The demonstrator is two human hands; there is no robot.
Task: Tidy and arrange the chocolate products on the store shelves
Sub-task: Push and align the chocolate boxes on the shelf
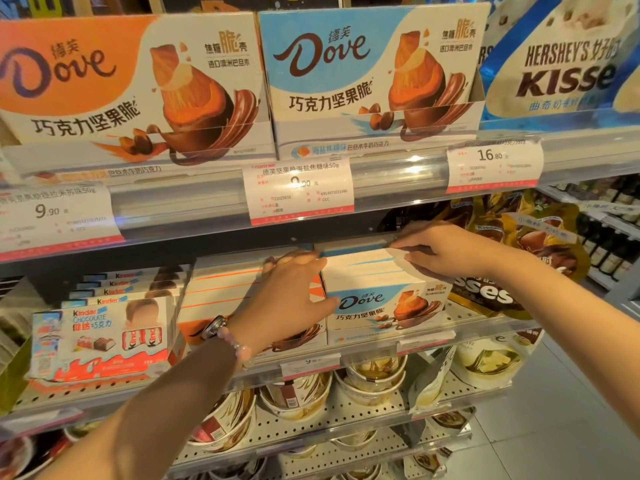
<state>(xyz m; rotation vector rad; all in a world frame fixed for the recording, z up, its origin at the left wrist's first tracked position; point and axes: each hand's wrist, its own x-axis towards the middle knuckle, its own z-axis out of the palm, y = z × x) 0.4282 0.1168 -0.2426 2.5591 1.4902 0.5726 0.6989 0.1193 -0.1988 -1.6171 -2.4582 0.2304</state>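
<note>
Store shelves (398, 181), several tiers, price tags on rails. Upper tier, above both hands: orange Dove display box (131, 88), blue Dove display box (367, 74), Hershey's Kisses bag (568, 64). Middle tier: row of blue Dove boxes (384, 299), bracketed by the fingers; row of orange Dove boxes (225, 289) under the left wrist; Kinder Chocolate packs (104, 334) further left. Left hand (294, 292): fingers spread, pressed on the blue row's left side. Right hand (446, 249): fingertips pinching the rear box tops.
</note>
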